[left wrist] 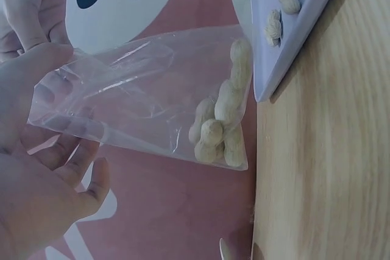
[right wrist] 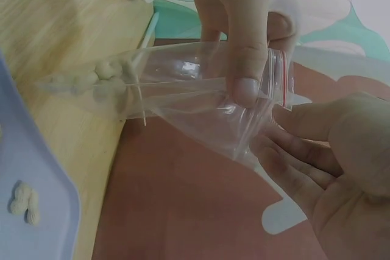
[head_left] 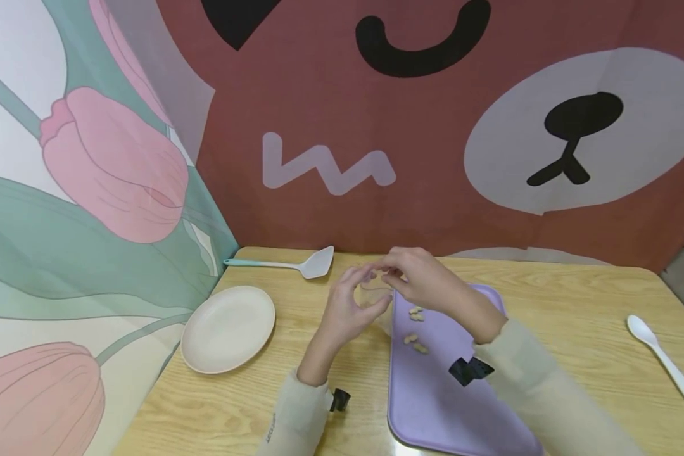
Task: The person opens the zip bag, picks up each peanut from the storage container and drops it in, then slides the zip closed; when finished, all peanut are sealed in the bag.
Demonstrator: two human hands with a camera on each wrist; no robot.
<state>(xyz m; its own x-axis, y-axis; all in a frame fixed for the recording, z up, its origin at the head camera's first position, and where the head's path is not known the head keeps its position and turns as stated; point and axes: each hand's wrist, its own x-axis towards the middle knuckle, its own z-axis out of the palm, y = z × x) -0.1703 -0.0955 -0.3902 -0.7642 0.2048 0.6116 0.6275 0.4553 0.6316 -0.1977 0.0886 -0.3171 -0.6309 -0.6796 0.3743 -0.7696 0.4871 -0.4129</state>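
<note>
Left hand (head_left: 348, 311) and right hand (head_left: 420, 273) pinch the clear bag (left wrist: 137, 92) at its zip end, apparently to steady the mouth. It hangs beside the purple tray (head_left: 433, 402), peanuts (left wrist: 228, 105) lowermost, likely by weight.

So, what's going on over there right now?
A person has a clear zip bag by its top: the left hand grips it, and the right hand pinches its mouth edge. Peanuts in the bag sit at its bottom end, and a few loose peanuts lie on the purple tray. I can't tell whether the seal is closed.
</note>
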